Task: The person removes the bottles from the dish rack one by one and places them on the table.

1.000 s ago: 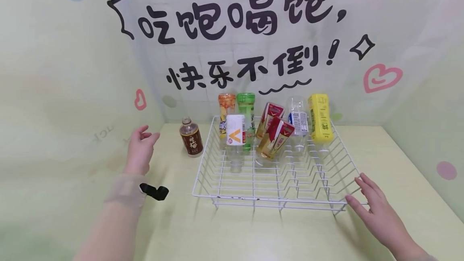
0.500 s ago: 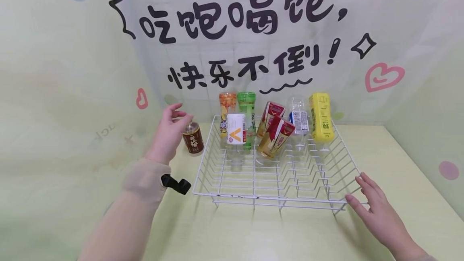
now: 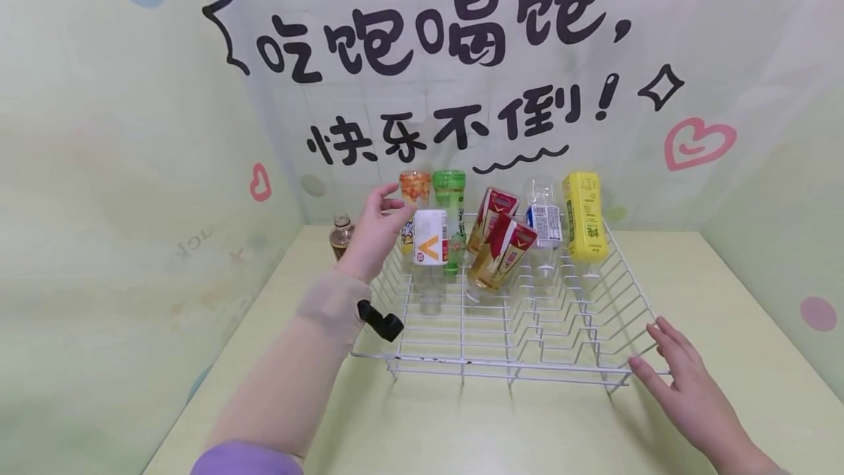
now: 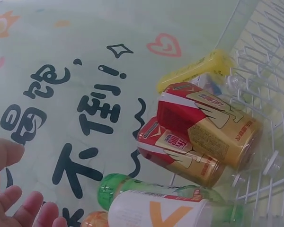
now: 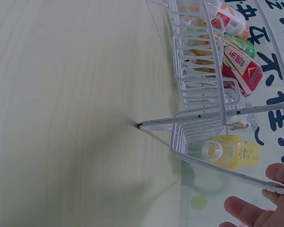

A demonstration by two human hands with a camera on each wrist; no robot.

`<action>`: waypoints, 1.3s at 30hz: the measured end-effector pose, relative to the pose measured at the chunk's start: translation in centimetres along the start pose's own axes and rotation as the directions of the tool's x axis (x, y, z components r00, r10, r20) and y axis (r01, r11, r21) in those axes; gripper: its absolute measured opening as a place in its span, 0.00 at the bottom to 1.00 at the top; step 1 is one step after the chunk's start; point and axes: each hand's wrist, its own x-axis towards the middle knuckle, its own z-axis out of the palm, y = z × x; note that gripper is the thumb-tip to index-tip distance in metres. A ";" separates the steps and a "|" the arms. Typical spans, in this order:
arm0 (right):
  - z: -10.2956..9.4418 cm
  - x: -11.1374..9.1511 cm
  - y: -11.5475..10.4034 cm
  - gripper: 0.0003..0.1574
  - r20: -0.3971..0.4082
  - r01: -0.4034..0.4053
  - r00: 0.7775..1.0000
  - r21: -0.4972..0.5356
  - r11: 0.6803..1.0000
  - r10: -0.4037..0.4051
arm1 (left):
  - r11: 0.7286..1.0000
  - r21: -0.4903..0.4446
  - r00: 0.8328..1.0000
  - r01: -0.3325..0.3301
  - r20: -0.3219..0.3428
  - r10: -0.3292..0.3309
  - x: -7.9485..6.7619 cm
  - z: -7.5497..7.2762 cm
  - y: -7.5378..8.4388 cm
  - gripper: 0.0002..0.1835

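Observation:
My left hand (image 3: 376,233) is over the rack's back left corner, beside the orange bottle (image 3: 415,188) and the white-labelled bottle (image 3: 431,237). Its fingers are relaxed with nothing between them; the left wrist view shows them apart from the bottles. A brown-labelled bottle (image 3: 340,234) without a cap stands upright left of the rack, partly hidden behind this hand. At the front right corner of the white wire rack (image 3: 461,362), my right hand (image 3: 692,387) rests its fairly straight fingers on the rim.
Inside the rack, neck down, are a green bottle (image 3: 450,204), two red-and-gold bottles (image 3: 504,251) leaning over, a clear bottle (image 3: 543,222) and a yellow bottle (image 3: 584,215). A printed backdrop (image 3: 264,123) rises behind the pale table (image 3: 455,431).
My left hand has travelled right, from beside the backdrop, past the brown-labelled bottle, to the rack's back left corner. That bottle stays on the table. My right hand has kept its place.

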 end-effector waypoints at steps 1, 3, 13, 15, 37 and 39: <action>0.0 0.0 0.0 0.41 -0.001 0.001 1.000 0.000 1.000 -0.001 | 1.000 -0.009 1.000 -0.001 0.013 0.002 0.2 0.5 -0.2 0.33; 0.0 0.0 0.0 0.41 -0.002 0.000 1.000 -0.003 1.000 0.000 | 1.000 -0.019 0.999 -0.009 0.036 0.010 0.7 1.4 -0.5 0.32; 0.0 0.0 0.3 0.42 0.001 -0.007 1.000 -0.002 1.000 0.007 | 0.997 0.074 0.997 0.006 0.072 -0.011 2.8 5.2 -3.6 0.33; 0.0 -0.1 0.3 0.42 -0.001 -0.008 1.000 -0.012 1.000 0.008 | 0.995 0.095 0.996 0.017 0.085 -0.025 3.1 5.9 -4.2 0.34; 0.2 0.0 0.2 0.41 -0.019 -0.001 1.000 0.003 1.000 0.001 | 0.901 0.429 0.932 0.064 0.296 -0.207 3.1 11.7 -7.4 0.42; 0.2 0.0 0.2 0.41 -0.019 -0.001 1.000 0.004 1.000 0.001 | 0.897 0.435 0.929 0.074 0.296 -0.220 3.2 11.9 -7.7 0.43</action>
